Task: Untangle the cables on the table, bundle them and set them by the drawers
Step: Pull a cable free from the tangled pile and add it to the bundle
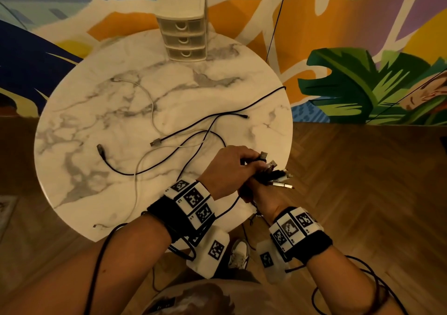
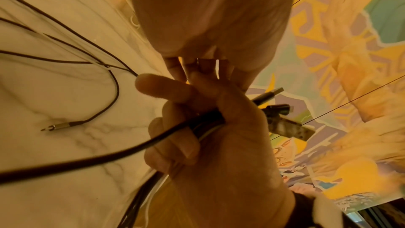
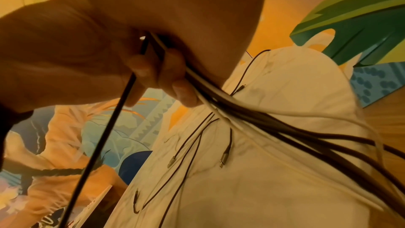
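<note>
Several black cables (image 1: 242,110) and white cables (image 1: 152,106) trail loosely across the round marble table (image 1: 79,193). Their plug ends (image 1: 278,177) are gathered at the table's front right edge. My right hand (image 1: 263,196) grips this bunch from below; in the left wrist view its fingers (image 2: 175,145) curl round the cable bundle (image 2: 203,122). My left hand (image 1: 232,167) lies on top, fingers curled over the plug ends. In the right wrist view the cables (image 3: 252,119) fan out from the right fingers (image 3: 142,68). The white drawers (image 1: 185,36) stand at the far edge.
Loose plugs lie on the marble: a silver USB (image 1: 156,142) mid-table and a black one (image 1: 100,149) to the left. A painted wall (image 1: 362,48) rises behind, with thin dark wires running down it. Wood floor (image 1: 362,181) lies to the right. A shoe (image 1: 239,254) shows below the table.
</note>
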